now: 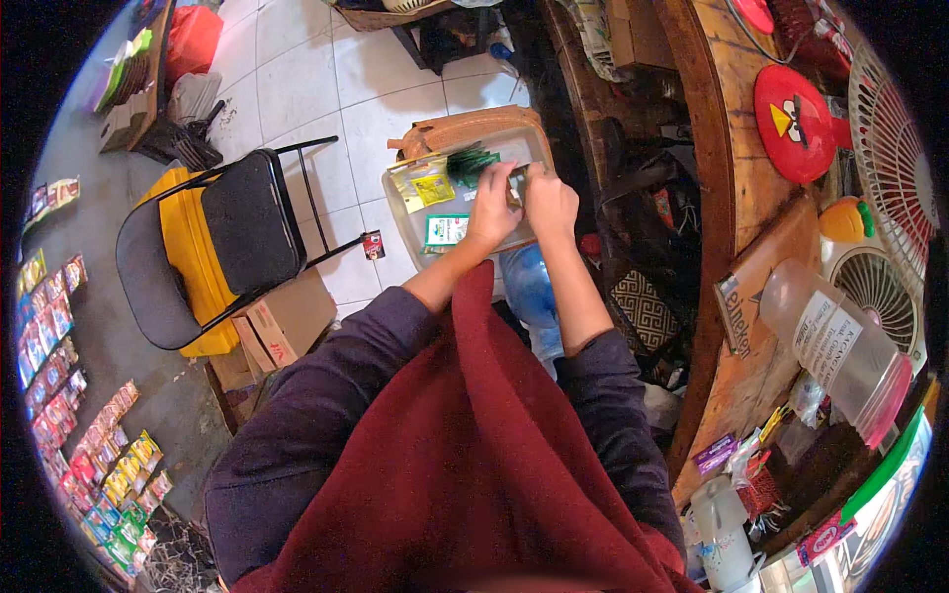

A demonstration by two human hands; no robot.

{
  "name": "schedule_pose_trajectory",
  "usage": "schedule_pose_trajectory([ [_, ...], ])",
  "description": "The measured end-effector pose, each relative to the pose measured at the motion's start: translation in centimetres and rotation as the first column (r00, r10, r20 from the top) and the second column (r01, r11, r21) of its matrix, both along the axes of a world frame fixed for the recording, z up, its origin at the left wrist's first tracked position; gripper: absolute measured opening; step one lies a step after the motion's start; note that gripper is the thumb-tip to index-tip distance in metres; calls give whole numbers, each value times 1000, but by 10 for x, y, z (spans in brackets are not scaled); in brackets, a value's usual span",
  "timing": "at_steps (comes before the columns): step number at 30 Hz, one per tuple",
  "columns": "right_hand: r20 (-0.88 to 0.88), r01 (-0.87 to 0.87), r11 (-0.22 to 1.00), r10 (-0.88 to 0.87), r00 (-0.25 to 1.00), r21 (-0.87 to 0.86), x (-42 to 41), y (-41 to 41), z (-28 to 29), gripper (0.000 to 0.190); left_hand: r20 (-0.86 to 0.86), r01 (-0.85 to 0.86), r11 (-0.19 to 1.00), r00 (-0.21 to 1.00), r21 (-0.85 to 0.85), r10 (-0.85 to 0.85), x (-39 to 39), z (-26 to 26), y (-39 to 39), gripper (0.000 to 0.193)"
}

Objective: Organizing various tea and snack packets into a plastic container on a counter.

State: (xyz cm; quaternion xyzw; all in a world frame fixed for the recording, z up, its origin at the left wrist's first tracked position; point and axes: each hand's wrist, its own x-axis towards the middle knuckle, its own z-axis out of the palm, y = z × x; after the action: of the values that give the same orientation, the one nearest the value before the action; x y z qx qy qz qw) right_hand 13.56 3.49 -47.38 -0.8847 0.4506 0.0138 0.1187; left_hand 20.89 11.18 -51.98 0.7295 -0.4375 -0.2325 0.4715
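My left hand (494, 207) and my right hand (550, 201) are close together over the right part of a shallow pale plastic tray (409, 239). Fingers of both hands are bent around something small between them, too small and hidden to name. Just left of my left hand lies a bunch of dark green sachets (471, 166). Farther left in the tray are yellow sachets (432, 190), and below them a white and green packet (447, 230). A brown woven basket (474, 127) shows beyond the tray's far edge.
A black folding chair (252, 219) with a yellow item (185, 259) stands left, above cardboard boxes (285, 326). A blue water jug (530, 285) is below the tray. To the right runs a wooden counter (730, 222) with a plastic jar (834, 348) and fans (890, 148). Sachet strips (133, 467) hang far left.
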Motion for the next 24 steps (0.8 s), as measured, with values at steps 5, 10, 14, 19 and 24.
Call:
schedule_pose_trajectory([
  [5, -26, 12, 998, -13, 1000, -57, -2, 4, -14, 5, 419, -48, 993, 908, 107, -1, 39, 11, 41, 40],
  [10, -18, -13, 991, 10, 1000, -130, -6, 7, -23, 5, 692, -335, 876, 722, 347, 2, 83, 22, 63, 37],
  [14, 80, 20, 992, -10, 997, -123, -6, 16, -29, 6, 707, -257, 825, 671, 503, -221, 89, -1, 75, 39],
  [19, 155, 95, 991, -79, 985, -98, -8, 21, -36, 7, 615, -158, 833, 748, 530, -249, 83, 3, 74, 27],
  [24, 285, 188, 977, -152, 946, -104, -13, 20, -40, 7, 424, 4, 973, 899, 231, -105, 65, 56, 58, 19],
])
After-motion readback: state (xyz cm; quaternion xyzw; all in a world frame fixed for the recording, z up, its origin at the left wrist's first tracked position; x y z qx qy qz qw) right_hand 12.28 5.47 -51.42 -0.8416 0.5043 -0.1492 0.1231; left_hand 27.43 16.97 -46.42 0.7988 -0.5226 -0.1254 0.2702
